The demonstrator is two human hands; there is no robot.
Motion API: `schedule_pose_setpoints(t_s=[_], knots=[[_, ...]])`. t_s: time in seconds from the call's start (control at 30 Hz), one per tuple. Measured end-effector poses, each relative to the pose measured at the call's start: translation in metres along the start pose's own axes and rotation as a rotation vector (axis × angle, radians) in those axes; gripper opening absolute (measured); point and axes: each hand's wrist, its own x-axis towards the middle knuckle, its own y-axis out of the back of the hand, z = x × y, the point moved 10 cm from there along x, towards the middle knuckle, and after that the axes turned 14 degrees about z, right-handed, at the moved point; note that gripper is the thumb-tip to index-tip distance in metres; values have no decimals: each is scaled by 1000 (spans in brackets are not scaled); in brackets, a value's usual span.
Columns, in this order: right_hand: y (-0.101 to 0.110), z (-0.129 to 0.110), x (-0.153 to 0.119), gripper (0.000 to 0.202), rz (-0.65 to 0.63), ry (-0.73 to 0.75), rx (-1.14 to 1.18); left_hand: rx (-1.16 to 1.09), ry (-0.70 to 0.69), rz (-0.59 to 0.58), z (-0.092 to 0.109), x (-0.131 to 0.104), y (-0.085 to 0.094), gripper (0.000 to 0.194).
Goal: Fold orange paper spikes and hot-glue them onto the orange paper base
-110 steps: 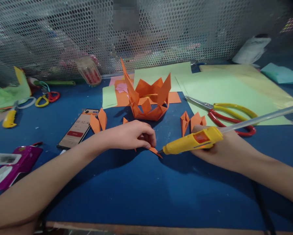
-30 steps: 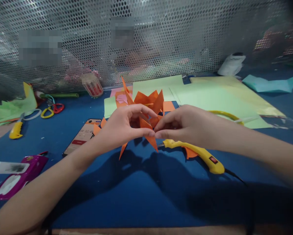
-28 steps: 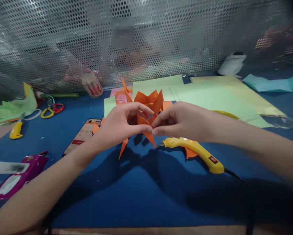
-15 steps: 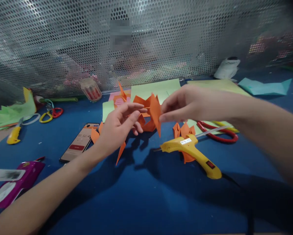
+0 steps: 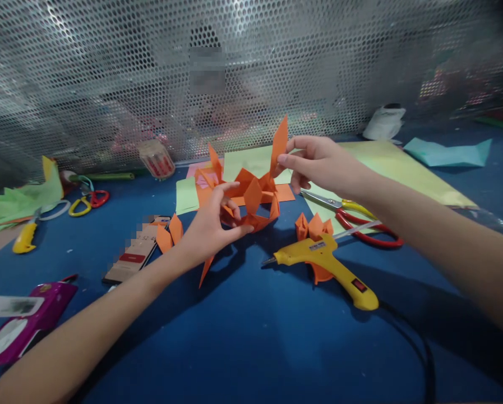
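An orange folded-paper ring with pointed petals is between my two hands, above the blue table. My left hand curls round its left side, thumb along the near lower edge and fingers partly hidden behind it. At the far right of the ring, my right hand pinches a tall upright petal between thumb and forefinger. Small orange folded pieces lie behind a yellow hot glue gun. Other orange folded pieces are beside my left wrist.
Red and yellow scissors lie on pale green paper behind the glue gun, whose cord trails right. A phone, a yellow cutter and a purple packet are at left. A perforated metal panel stands behind, near a jar.
My right hand has risen and moved slightly away, and the petal it pinches now points upward. My left hand has shifted right and down, its thumb now on the ring.
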Motion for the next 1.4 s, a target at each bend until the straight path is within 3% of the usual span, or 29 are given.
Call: schedule_pose_setpoints(t_s=[0.13,0.33,0.5,0.83,0.97,1.1,1.4], knots=[[-8,-6,-8,11,-17,15,-47,71,-129,-90,2,8,6,80],[-25,1,-13,5,-73,61,-132,19,-144,-182,-13,16,12,60],[-30,17,-13,5,-113,-10,-202,14,-146,-124,-17,22,22,55],[-38,8,-28,9,-165,-48,-224,-22,-61,-14,-27,27,27,69],[-38,6,-29,10,-158,-21,-237,-53,-33,21,-32,28,29,56],[-38,6,-29,6,-150,-18,-227,1,-115,64,-19,27,32,23],[-39,6,-32,10,-68,50,-316,98,-54,139,-11,20,30,18]])
